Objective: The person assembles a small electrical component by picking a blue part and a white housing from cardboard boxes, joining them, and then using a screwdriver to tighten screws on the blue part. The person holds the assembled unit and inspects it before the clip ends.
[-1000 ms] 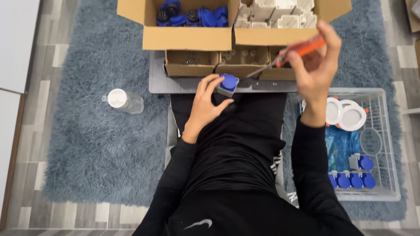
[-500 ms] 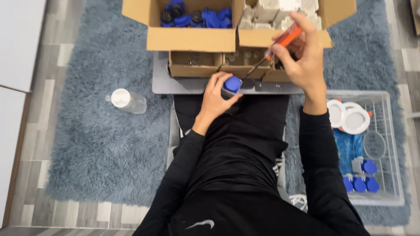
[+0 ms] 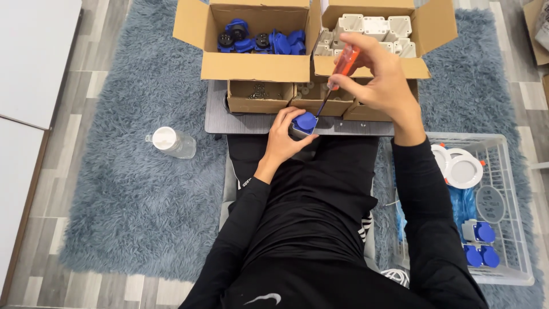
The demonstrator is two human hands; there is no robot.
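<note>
The left hand [image 3: 284,134] has its grip around a blue-capped socket [image 3: 303,123] at the desk's [image 3: 217,117] near edge; the right hand [image 3: 382,80] holds an orange screwdriver [image 3: 337,74], tip on the socket.

The screwdriver [image 3: 342,67] has a glossy, translucent orange plastic handle and a thin metal shaft; the socket [image 3: 305,123] it meets is smooth blue and grey plastic. Matt brown cardboard boxes [image 3: 257,66] stand on a shaggy grey-blue rug [image 3: 131,189], beside a white wire basket [image 3: 503,171].
</note>
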